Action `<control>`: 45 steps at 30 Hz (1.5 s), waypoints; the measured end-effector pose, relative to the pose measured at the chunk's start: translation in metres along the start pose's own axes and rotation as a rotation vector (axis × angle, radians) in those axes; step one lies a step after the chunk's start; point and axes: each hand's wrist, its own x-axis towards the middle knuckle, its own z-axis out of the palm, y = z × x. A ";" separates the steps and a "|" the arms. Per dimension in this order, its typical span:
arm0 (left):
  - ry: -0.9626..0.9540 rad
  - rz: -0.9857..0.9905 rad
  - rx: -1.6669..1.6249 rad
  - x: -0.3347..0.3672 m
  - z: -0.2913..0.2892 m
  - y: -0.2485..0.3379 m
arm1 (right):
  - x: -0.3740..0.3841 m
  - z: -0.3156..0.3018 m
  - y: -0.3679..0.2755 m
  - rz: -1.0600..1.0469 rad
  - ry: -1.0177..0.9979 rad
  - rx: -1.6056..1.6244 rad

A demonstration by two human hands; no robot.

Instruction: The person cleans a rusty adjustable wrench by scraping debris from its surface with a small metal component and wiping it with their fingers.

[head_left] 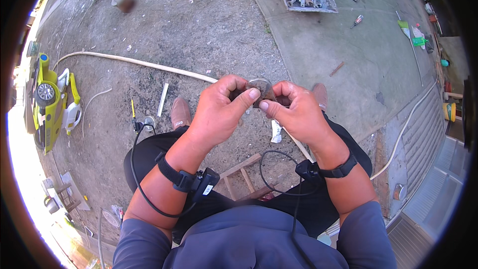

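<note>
Small dark metal piece (261,90) held chest-high above knees, pinched btwn both hands. Left hand (219,112): thumb + fingers closed on its left edge, wrist bent inward. Right hand (294,109) grips its right side, fingers curled. Pale hose (149,64) on dirt beyond.

You've got bright, even daylight here, with no hard shadows on the ground. The left rim is blown out to white glare. Heavy fisheye: straight edges bow near the black border. The centre is sharp, the far edges go soft.
</note>
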 end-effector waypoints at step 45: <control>-0.293 -0.177 -0.123 -0.025 0.050 -0.017 | 0.007 -0.003 0.000 0.092 0.180 0.747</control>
